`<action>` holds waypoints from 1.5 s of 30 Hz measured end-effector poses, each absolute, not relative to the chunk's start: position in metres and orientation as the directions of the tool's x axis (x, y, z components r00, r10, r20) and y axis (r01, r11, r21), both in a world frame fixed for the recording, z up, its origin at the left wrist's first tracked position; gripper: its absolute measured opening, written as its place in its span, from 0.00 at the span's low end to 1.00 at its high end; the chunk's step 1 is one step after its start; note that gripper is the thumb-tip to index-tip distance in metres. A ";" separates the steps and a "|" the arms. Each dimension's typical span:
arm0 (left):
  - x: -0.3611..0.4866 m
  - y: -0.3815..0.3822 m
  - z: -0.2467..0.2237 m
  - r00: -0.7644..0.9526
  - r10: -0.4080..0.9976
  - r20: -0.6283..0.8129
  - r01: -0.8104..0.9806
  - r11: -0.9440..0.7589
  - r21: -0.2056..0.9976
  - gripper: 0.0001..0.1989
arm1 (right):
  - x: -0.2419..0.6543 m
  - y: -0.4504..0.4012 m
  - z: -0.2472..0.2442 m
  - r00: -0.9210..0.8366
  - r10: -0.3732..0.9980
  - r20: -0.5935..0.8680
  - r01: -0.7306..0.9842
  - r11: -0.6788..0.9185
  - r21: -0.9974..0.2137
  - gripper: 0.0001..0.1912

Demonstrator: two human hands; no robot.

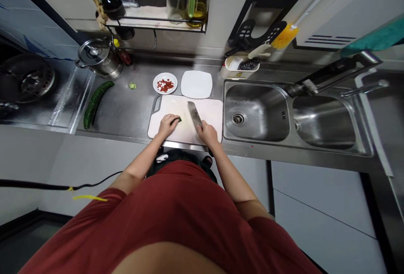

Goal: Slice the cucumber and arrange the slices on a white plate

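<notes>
Left hand (167,126): closing its fingertips around a small green piece (179,119), probably steadying it.
Right hand (208,134): gripping the knife (195,113) by its handle.
Surface: carrying everything, its near edge running along the person's front.
Cutting board (164,110): lying at the near edge, left of the sink (259,129), likely for easy reach.
Long cucumber (96,102): resting whole near the left end, probably waiting out of the blade's way.
Knife: slanting over the board, blade pointing toward the far edge.
Square plate (196,83): sitting bare just behind the board.
Round plate (157,90): holding red pieces (165,85) together, apart from the green.
Green slices (132,85): lying between cucumber and round plate.
Writing: bottle labels (124,56) showing too small to read.
</notes>
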State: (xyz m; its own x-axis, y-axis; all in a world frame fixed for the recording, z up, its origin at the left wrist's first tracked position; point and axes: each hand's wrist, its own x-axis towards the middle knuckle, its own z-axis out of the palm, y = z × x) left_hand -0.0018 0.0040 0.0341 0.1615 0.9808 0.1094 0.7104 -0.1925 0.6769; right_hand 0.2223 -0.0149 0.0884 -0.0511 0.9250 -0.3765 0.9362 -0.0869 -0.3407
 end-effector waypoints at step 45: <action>-0.006 0.005 0.007 0.267 0.880 0.394 0.679 -0.462 0.571 0.11 | 0.183 -0.049 0.100 -0.227 0.821 -0.523 0.962 0.105 -0.253 0.13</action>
State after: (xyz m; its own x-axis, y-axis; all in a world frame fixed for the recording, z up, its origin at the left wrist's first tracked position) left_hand -0.0059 0.0047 0.0068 0.2669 0.8796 0.3939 0.6792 -0.4616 0.5706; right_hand 0.1832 -0.0492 0.1003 -0.2274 0.8212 -0.5234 0.9617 0.1049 -0.2532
